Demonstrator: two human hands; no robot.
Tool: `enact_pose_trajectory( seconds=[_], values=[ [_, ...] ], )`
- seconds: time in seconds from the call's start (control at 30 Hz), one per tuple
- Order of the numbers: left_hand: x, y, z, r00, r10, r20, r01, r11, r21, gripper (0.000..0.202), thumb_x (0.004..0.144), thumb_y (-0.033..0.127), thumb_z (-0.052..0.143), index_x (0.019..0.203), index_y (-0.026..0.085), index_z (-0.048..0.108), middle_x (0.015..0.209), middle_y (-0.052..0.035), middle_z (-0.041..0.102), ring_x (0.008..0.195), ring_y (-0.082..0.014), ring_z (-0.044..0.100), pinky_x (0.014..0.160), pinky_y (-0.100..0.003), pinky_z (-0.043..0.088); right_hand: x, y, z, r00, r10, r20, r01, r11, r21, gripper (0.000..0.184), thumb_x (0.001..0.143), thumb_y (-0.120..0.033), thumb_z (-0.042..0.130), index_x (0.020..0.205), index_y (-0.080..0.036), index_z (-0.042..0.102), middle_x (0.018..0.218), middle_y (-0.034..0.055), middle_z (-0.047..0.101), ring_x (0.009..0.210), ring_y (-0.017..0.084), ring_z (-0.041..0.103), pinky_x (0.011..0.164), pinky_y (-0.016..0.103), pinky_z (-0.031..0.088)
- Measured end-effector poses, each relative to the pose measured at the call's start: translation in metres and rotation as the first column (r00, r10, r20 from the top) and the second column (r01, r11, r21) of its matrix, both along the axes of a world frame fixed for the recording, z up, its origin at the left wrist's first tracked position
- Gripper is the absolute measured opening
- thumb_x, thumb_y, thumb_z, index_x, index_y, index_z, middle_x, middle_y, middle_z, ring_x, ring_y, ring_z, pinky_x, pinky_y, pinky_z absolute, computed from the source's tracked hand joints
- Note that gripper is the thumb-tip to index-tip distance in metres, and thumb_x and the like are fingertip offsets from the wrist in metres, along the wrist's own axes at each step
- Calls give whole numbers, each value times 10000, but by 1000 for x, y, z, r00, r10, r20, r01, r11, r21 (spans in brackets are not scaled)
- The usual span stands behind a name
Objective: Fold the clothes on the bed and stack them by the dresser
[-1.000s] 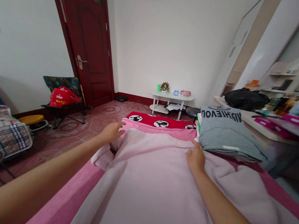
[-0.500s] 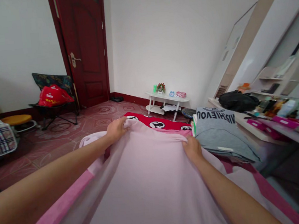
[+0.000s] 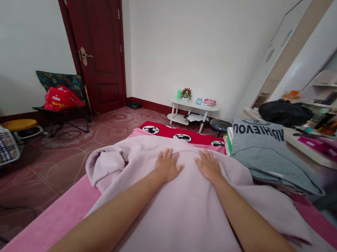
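A pale pink garment with sleeves [image 3: 172, 218] lies spread over a pink surface [image 3: 55, 222]. My left hand [image 3: 168, 165] rests flat on its upper part, fingers apart. Just to the right, my right hand [image 3: 209, 165] presses on the same cloth, also open with spread fingers. One sleeve bunches up at the left, and the other stretches out at the lower right. Beyond the garment's far edge shows a red cloth with white round patches [image 3: 169, 132]. A stack of folded grey clothes [image 3: 258, 152] with dark lettering sits to the right of my right hand.
At the right is a cluttered dressing table [image 3: 303, 148] with a black bag [image 3: 284, 112]. A small white table [image 3: 196, 106] stands by the far wall. On the left are a folding chair [image 3: 58, 79] with a red bag [image 3: 61, 98] and a yellow stool [image 3: 20, 124].
Both hands have let go of the garment's far edge, which they gripped and held up. The cloth has come down, and my hands now lie flat on it, closer together.
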State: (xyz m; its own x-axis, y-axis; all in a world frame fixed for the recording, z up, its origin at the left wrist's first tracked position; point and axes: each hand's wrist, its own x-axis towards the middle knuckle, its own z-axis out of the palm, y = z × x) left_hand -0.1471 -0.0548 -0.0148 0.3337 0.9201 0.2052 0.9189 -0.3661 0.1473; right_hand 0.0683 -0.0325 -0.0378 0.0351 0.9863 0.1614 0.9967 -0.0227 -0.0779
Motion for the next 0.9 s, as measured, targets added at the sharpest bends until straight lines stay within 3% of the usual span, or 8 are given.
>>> enact_pose_trajectory(
  seconds=[0.07, 0.13, 0.3, 0.5, 0.63, 0.9],
  values=[
    [7, -4, -17, 998, 34, 52, -34, 999, -11, 700, 877, 650, 222, 1416, 227, 365, 1511, -116, 271, 1391, -324, 190, 1108, -514, 110, 1, 2, 0, 1000, -6, 18, 6, 1000, -30, 606, 927, -512, 240, 1463, -230, 255, 1547, 73, 179, 1406, 274, 147, 1097, 481, 161],
    [7, -5, -22, 997, 46, 63, -47, 999, 4, 701, 875, 657, 208, 1419, 244, 361, 1516, -104, 264, 1394, -317, 183, 1110, -508, 96, 0, 2, 4, 999, -19, 30, 20, 999, -34, 609, 928, -522, 217, 1469, -242, 235, 1550, 65, 167, 1409, 262, 138, 1098, 472, 158],
    [4, -7, -17, 996, 54, 76, -57, 998, 35, 677, 876, 646, 226, 1405, 257, 388, 1511, -102, 277, 1381, -322, 216, 1103, -503, 119, -6, -11, 8, 996, -90, 26, 92, 995, -42, 606, 926, -530, 213, 1469, -261, 235, 1545, 71, 189, 1401, 282, 162, 1091, 496, 146],
    [7, -22, -17, 981, 174, 91, -178, 983, 40, 640, 865, 636, 279, 1388, 293, 415, 1543, -72, 196, 1395, -369, 138, 1094, -551, 56, -12, -45, 9, 994, -112, 1, 111, 992, -67, 611, 922, -533, 220, 1466, -257, 250, 1544, 76, 192, 1403, 292, 156, 1100, 482, 120],
    [6, -40, -18, 975, 215, 64, -217, 976, 21, 656, 859, 638, 276, 1407, 295, 384, 1546, -94, 178, 1396, -396, 106, 1072, -593, 31, -16, -73, 13, 994, -101, -33, 97, 990, -101, 627, 918, -541, 214, 1469, -242, 246, 1547, 80, 181, 1411, 289, 129, 1112, 458, 93],
    [-3, -88, -17, 982, 186, 25, -186, 982, -27, 704, 856, 659, 219, 1434, 274, 337, 1529, -104, 233, 1395, -371, 151, 1085, -555, 81, -24, -129, 19, 995, -79, -53, 72, 989, -130, 645, 914, -550, 237, 1472, -226, 239, 1547, 89, 177, 1411, 284, 132, 1114, 426, 94]
  ],
)
